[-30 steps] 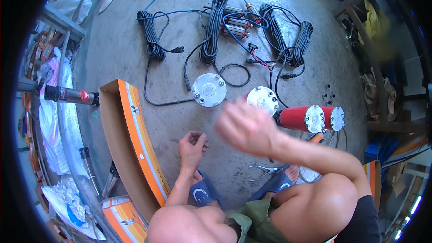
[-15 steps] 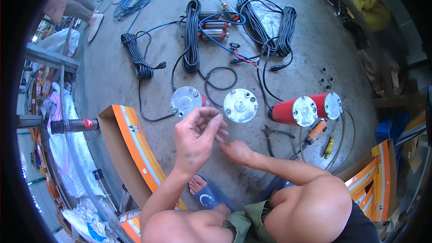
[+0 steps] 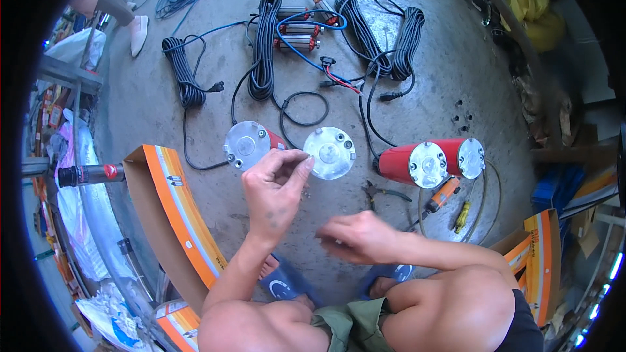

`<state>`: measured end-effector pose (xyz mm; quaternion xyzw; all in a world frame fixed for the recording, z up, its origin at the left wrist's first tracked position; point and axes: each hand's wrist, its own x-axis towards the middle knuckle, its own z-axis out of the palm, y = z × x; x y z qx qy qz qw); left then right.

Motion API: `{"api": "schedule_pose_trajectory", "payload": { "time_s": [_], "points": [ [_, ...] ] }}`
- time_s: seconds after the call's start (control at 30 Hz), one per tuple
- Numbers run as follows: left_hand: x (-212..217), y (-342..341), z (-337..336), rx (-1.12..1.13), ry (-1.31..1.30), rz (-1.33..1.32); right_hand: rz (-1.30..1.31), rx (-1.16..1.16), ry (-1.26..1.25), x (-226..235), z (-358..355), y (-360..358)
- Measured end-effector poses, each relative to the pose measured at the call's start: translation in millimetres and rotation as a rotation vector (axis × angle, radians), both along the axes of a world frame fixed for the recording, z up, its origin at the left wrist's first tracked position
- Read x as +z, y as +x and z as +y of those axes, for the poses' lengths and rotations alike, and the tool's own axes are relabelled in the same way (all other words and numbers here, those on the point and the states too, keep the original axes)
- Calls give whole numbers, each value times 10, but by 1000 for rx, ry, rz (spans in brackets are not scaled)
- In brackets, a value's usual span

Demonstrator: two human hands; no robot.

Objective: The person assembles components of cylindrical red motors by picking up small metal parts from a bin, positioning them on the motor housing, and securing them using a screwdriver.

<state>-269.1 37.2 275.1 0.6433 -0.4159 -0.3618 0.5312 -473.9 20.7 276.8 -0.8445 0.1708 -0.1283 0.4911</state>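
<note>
My left hand [image 3: 277, 186] is raised in front of two standing cylinders. Thumb and forefinger are pinched together by the rim of a round silver end cap [image 3: 330, 152]; whatever is between them is too small to make out. Just left of it, a red cylinder [image 3: 253, 145] with a similar silver cap is partly covered by those fingers. Lower and to the right, my right hand [image 3: 358, 238] hangs above the floor with its fingers curled in. Its fingertips are blurred, and anything in them is hidden.
Two red cylinders with silver caps [image 3: 428, 165] lie to the right, near pliers [image 3: 385, 192], an orange tool [image 3: 445, 194] and a yellow-handled screwdriver [image 3: 462, 217]. Bundled black cables [image 3: 264, 45] and motor armatures [image 3: 297, 42] lie farther off. Open cardboard boxes [image 3: 176, 208] flank my legs.
My right hand has drawn away from the left, down and to the right, and its fingers have curled. The left hand remains pinched near the caps. The whole view has shifted slightly.
</note>
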Motion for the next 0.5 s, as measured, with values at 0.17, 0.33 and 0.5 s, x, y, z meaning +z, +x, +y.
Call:
{"api": "schedule_pose_trajectory", "payload": {
  "time_s": [0.17, 0.33, 0.5],
  "points": [
    [90, 100, 40, -9, -48, -152, -59, -197, -349, 640, -860, -61],
    [77, 78, -7, -53, -126, -206, -23, -68, -522, 569, -1344, 62],
    [88, 149, -24, -88, -201, -326, 47, 73, -507, 496, -1444, 165]
  ]
}}
